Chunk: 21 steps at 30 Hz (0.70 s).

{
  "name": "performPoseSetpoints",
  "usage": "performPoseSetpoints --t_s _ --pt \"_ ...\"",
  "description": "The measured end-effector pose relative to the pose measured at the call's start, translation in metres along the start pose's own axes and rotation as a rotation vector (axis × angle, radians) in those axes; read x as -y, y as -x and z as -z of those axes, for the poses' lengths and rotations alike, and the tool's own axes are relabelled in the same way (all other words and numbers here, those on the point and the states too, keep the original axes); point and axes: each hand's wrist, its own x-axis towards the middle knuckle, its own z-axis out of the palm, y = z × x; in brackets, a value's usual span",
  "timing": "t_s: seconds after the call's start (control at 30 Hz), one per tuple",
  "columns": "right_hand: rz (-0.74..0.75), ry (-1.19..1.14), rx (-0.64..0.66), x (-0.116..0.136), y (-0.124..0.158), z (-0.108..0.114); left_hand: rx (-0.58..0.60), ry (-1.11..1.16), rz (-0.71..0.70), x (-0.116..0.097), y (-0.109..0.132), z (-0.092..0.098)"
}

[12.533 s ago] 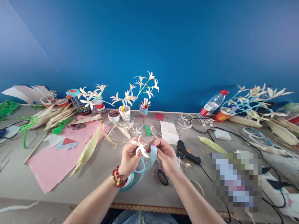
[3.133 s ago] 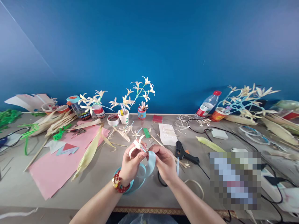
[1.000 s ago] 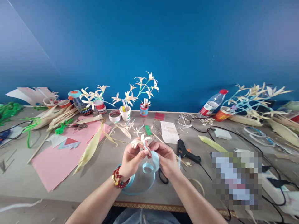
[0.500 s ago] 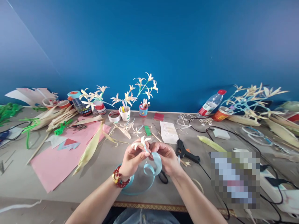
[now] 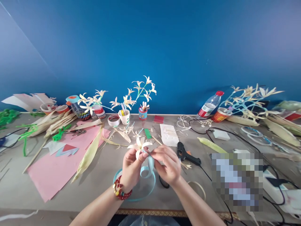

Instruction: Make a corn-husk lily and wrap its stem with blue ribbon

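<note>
My left hand (image 5: pixel 132 168) pinches a cream-coloured flower (image 5: pixel 140 145) near its base, with the petals spread above the thumb. My right hand (image 5: pixel 168 163) is closed, its fingertips pinched at the flower's stem beside the left thumb. Between both hands, a light blue ribbon (image 5: pixel 150 164) runs from the stem and curls downward. More of it loops on the table below my wrists. The exact spot where ribbon and stem meet is partly covered by my fingers. A black hot glue gun (image 5: pixel 187 153) lies just beyond my right hand.
Pink paper (image 5: pixel 50 175) and a pale corn husk (image 5: pixel 87 157) lie at the left. Finished flowers stand in a paper cup (image 5: pixel 124 117) near the blue wall. At the right are a plastic bottle (image 5: pixel 210 105), black cables and a white power strip (image 5: pixel 277 191).
The flower has turned so its petals face me more. My right hand has rotated, showing its back, and the ribbon curl hangs closer to my left hand.
</note>
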Motion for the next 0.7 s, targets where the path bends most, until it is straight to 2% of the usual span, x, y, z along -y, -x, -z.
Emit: performPoseSetpoints --t_s 0.17,0.27,0.37,0.43,0.57,0.7 --pt "-0.202 -0.278 -0.027 0.002 -0.001 -0.002 0.064 -0.139 -0.089 0.004 0.001 0.012" --pt "-0.418 -0.530 -0.028 0.000 0.000 -0.005 0.121 -0.193 -0.133 0.004 -0.001 0.017" --pt "-0.653 -0.800 -0.032 0.000 0.002 -0.010 0.175 -0.174 -0.119 0.003 -0.004 0.017" --pt "-0.760 -0.929 -0.057 0.000 0.003 -0.012 0.176 -0.146 -0.097 0.001 -0.006 0.016" --pt "-0.871 -1.022 -0.093 0.001 0.002 -0.015 0.137 -0.123 -0.059 -0.001 -0.008 0.013" --pt "-0.959 -1.038 -0.066 0.001 0.000 -0.013 0.132 -0.116 -0.022 -0.003 -0.009 0.011"
